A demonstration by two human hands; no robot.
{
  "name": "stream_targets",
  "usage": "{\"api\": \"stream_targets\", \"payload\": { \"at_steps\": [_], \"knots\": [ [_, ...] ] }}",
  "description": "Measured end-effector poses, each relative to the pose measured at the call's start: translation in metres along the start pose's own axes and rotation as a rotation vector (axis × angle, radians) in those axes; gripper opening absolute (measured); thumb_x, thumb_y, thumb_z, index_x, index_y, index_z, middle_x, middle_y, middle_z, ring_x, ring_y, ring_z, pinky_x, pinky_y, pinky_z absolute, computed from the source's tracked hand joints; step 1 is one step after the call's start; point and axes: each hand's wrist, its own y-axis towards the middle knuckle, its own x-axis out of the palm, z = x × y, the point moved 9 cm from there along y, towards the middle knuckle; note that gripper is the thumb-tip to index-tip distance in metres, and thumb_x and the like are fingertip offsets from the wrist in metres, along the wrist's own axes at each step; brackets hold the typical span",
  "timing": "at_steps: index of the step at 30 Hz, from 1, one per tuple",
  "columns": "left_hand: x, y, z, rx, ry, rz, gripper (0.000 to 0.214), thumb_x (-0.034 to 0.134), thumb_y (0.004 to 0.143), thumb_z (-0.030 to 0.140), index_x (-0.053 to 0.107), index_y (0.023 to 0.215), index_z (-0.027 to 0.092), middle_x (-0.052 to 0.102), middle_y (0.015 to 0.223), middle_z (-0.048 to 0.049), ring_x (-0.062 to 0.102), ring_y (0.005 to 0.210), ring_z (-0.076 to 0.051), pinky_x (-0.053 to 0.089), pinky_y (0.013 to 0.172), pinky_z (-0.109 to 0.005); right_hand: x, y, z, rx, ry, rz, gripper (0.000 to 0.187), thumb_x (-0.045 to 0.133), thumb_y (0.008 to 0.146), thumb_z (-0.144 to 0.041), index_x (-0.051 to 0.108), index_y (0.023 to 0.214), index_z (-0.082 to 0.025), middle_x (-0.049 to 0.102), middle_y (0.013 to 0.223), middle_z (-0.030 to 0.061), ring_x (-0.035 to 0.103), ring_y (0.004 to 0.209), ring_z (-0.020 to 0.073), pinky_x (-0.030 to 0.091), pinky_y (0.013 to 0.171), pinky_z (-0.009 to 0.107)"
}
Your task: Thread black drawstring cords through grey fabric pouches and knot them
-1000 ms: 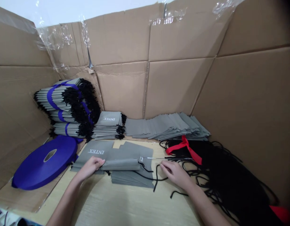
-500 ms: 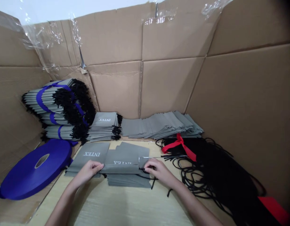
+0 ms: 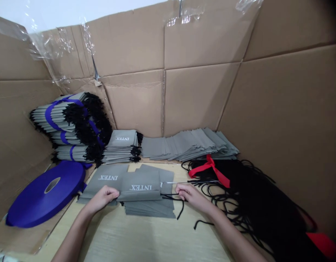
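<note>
My left hand [image 3: 106, 196] is closed, thumb and fingers pinching the left edge of a grey pouch [image 3: 140, 178] printed INTEX. The pouch lies over a stack of more grey pouches [image 3: 148, 211]. At its right end, black cords [image 3: 169, 196] come out of the top seam. My right hand [image 3: 191, 196] is closed on these cords, and a loose cord end hangs below the fingers. A thin metal rod [image 3: 203, 181] runs across just above that hand; whether the fingers also grip it I cannot tell. Another printed grey pouch [image 3: 105, 178] lies left of centre.
A purple ribbon roll [image 3: 26, 203] lies at left, before bundled corded pouches [image 3: 59, 118]. A neat pouch stack [image 3: 120, 149] and fanned grey pouches [image 3: 190, 143] line the back. Black cords [image 3: 255, 203] with a red tie [image 3: 208, 167] cover the right. Cardboard walls [image 3: 200, 98] enclose the table.
My right hand has moved right, away from the pouch, with the cords. The pouch's printed face now lies flatter, its lettering fully visible. My left hand has stayed at the left edge.
</note>
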Motion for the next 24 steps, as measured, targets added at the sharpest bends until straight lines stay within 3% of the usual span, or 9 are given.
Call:
{"api": "stream_targets", "payload": {
  "at_steps": [9, 12, 16, 20, 24],
  "knots": [
    [-0.006, 0.003, -0.015, -0.025, -0.071, 0.038, 0.053, 0.043, 0.076, 0.062, 0.027, 0.049, 0.019, 0.022, 0.043, 0.0074, 0.017, 0.044, -0.007, 0.011, 0.046, -0.023, -0.003, 0.001, 0.002, 0.012, 0.023, 0.013, 0.014, 0.042, 0.081, -0.022, 0.051, 0.071, -0.02, 0.05, 0.059, -0.0031, 0.047, 0.058, 0.0138, 0.036, 0.057, 0.024],
    [-0.007, 0.004, -0.014, -0.015, -0.066, 0.05, 0.054, 0.044, 0.075, 0.063, 0.028, 0.05, 0.019, 0.024, 0.043, 0.0077, 0.018, 0.043, -0.007, 0.012, 0.045, -0.023, -0.004, -0.001, -0.004, -0.003, 0.005, 0.03, 0.011, 0.05, 0.08, -0.025, 0.059, 0.085, -0.019, 0.061, 0.077, 0.0015, 0.055, 0.074, 0.0174, 0.041, 0.069, 0.028],
    [-0.006, 0.005, -0.013, -0.005, -0.056, 0.057, 0.054, 0.043, 0.076, 0.065, 0.028, 0.05, 0.019, 0.024, 0.042, 0.0081, 0.018, 0.042, -0.006, 0.012, 0.045, -0.023, -0.005, -0.006, -0.012, -0.039, -0.137, 0.049, 0.027, 0.059, 0.077, -0.028, 0.059, 0.104, -0.022, 0.061, 0.104, 0.0066, 0.053, 0.099, 0.0223, 0.039, 0.088, 0.035],
    [-0.006, 0.006, -0.016, -0.009, -0.059, 0.055, 0.055, 0.042, 0.075, 0.066, 0.029, 0.051, 0.019, 0.023, 0.04, 0.0085, 0.017, 0.041, -0.006, 0.012, 0.044, -0.022, 0.003, -0.01, -0.022, -0.105, -0.356, 0.035, 0.02, 0.057, 0.081, -0.031, 0.061, 0.099, -0.025, 0.059, 0.106, 0.0059, 0.049, 0.104, 0.0223, 0.036, 0.092, 0.036],
    [-0.006, 0.006, -0.017, -0.019, -0.059, 0.048, 0.054, 0.042, 0.075, 0.066, 0.028, 0.053, 0.019, 0.022, 0.042, 0.0087, 0.017, 0.041, -0.006, 0.011, 0.044, -0.023, 0.008, -0.008, -0.027, -0.111, -0.366, 0.065, 0.009, 0.057, 0.08, -0.029, 0.059, 0.088, -0.025, 0.059, 0.095, 0.0027, 0.05, 0.097, 0.0207, 0.037, 0.087, 0.034]
  ]
}}
